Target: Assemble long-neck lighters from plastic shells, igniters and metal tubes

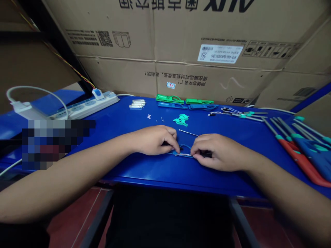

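Note:
A blue plastic casing (pixel 178 156) with a loop-shaped opening lies low over the table between my hands. Along it runs a thin white wire (pixel 186 155). My left hand (pixel 159 140) pinches the casing's left end, its thumb and forefinger closed there. At the other end my right hand (pixel 218 151) has its fingertips together on the casing, close to the wire; its fingers hide the exact grip. A dark small part shows inside the casing's loop. Just beyond my right hand lies a thin metal screwdriver-like rod (pixel 188 132).
Behind my hands lie teal plastic parts (pixel 182 119), green casings (pixel 170 99), blue casings (pixel 203 107) and silvery cylinders (pixel 137 104). Metal rods with wires (pixel 241 114) and red handles (pixel 300 158) are at right. A power strip (pixel 85 106) stands left; a cardboard box (pixel 165 69) borders the back.

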Action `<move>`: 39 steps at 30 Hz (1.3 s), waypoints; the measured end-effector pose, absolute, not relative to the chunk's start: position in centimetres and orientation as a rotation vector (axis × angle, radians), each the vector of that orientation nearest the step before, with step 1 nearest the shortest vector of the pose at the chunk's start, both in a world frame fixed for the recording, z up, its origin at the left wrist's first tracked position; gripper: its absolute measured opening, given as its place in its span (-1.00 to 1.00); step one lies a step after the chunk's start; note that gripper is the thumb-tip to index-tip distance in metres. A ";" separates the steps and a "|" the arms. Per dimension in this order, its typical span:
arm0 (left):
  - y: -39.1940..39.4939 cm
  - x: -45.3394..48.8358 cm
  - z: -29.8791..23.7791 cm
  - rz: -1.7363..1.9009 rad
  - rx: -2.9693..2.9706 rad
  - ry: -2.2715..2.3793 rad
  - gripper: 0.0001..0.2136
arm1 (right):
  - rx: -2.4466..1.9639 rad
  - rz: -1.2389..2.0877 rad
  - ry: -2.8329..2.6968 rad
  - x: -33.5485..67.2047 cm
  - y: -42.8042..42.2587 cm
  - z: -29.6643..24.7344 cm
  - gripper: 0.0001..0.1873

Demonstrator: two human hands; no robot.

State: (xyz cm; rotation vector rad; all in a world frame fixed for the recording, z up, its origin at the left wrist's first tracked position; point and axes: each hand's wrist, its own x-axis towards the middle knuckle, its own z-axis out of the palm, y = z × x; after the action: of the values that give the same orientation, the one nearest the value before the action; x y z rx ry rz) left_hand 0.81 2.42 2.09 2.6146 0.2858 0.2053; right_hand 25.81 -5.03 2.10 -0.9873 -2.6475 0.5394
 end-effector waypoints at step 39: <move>2.5 0.8 1.9 0.196 2.632 0.285 -0.70 | -1.108 0.257 -2.693 27.2 -6.4 1.8 -0.88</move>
State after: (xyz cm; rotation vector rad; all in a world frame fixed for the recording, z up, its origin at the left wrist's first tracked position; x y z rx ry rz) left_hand 0.78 2.49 1.94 2.6324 0.2849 0.1959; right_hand 27.17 -6.37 1.78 -1.1084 -2.6934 0.2575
